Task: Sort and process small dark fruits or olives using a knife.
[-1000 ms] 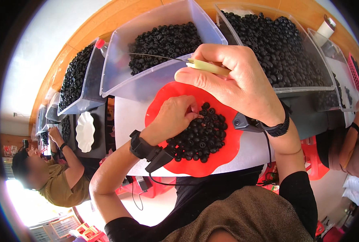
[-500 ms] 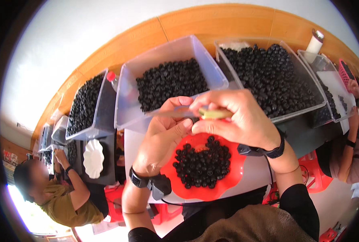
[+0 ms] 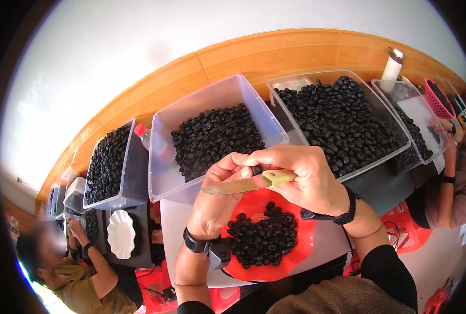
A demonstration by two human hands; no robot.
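Note:
My right hand (image 3: 312,178) grips a small knife (image 3: 279,177) by its pale green handle, the blade (image 3: 230,186) pointing left across the front of my left hand (image 3: 212,206). In my left hand's fingertips is a small black ring-shaped piece (image 3: 256,170), and the right fingertips are against it too. Both hands are held above a red scalloped plate (image 3: 305,235), where a heap of similar black pieces (image 3: 264,238) lies. The far side of the plate is partly hidden by my hands.
Clear plastic bins, the middle one (image 3: 161,152) and the right one (image 3: 366,166), hold many black pieces along the wall. Farther left are another filled bin (image 3: 133,175), a red-capped bottle (image 3: 143,135) and a white scalloped dish (image 3: 120,234). Co-workers sit at both sides.
The view has tilted, so bins and plate sit lower in it. The knife has turned so its blade shows flat across my left hand; both hands keep their hold.

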